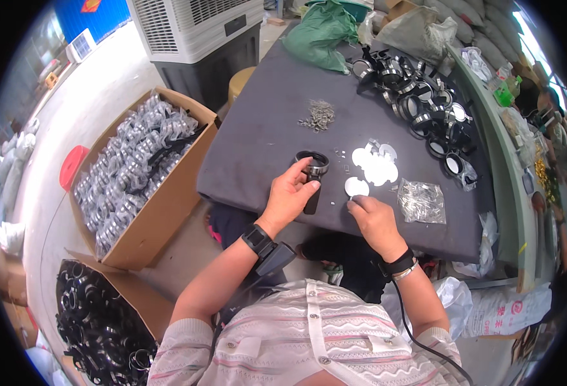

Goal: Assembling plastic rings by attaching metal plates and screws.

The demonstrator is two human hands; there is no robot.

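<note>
My left hand is closed around a black round frame with a short dark handle, held over the table's near edge. Its ring faces up, and my fingertips rest on the rim. To the right, the thumb and fingers of my right hand pinch the lower edge of a pale round disc. More bright discs lie overlapping just beyond it. A clear bag of small metal pins lies right of that hand. Farther back sits a heap of small metal parts.
Many black round pieces with shiny faces fill the table's right side. A green sack lies at the far edge. Left of the table stand a carton of plastic-wrapped pieces, a box of black parts and an air cooler.
</note>
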